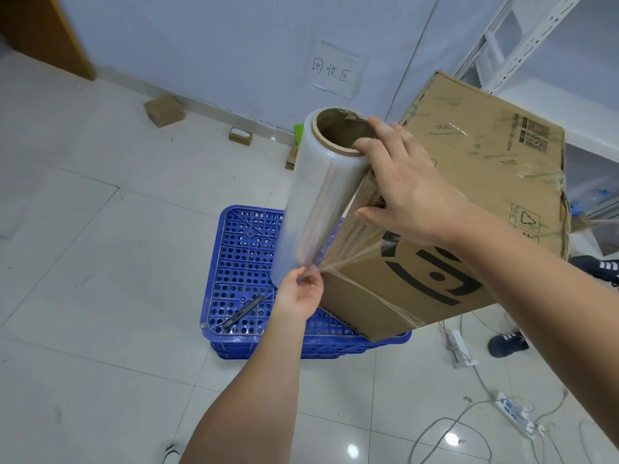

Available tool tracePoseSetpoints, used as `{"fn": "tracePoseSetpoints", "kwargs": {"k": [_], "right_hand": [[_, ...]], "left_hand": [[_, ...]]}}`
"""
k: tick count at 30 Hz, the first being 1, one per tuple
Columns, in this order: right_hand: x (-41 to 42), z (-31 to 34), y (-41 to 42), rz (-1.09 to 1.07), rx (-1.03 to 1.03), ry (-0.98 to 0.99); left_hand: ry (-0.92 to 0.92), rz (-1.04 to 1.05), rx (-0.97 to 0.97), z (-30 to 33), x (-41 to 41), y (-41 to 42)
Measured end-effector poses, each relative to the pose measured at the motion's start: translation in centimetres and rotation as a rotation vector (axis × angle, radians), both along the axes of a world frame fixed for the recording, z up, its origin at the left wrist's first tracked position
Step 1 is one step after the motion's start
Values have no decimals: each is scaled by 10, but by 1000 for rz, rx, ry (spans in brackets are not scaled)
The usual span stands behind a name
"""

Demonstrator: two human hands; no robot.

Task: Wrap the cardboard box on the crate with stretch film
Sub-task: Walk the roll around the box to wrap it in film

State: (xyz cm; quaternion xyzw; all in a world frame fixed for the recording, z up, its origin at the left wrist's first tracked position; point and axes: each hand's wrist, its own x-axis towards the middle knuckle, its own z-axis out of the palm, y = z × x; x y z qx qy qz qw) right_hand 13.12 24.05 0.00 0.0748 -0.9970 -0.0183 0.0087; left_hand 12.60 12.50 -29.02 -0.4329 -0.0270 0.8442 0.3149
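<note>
While the box (469,202) sits on the blue crate (241,262), hanging past its right edge, wrapping looks underway but far from finished. Roll (321,199) stands upright at the box's near-left corner, just beside it, film running from roll onto the cardboard.

Right hand (398,185): thumb hooked inside the roll's cardboard core, fingers spread over the core rim and the box's top corner; it grips the roll from the top.

Left hand (301,289): down by the roll's lower end, fingertips pinching a bunched strand of film (338,262) that stretches toward the box's lower front face.

Done, as far as visible: clear film lies over the front-left face, with creased bands crossing the printed logo; some glossy strips show on the top and far edge, though whether those are stretch film or old tape cannot be told.

Left: most of the top reads as bare cardboard; far and right sides hidden, so coverage there unknown. Judged early-to-mid — more turns needed, then a cut. A knife (243,311) lies on the crate left of the box, untouched.

Floor: cables, power strips, small cartons by the wall; someone's shoes at right
</note>
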Motion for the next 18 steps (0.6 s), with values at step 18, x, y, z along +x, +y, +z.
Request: {"fn": "tracePoseSetpoints", "kwargs": {"k": [18], "right_hand": [[-3,-5,1,12,-16,20]], "left_hand": [[-28,-312,-251,-35,-9,-5]]}}
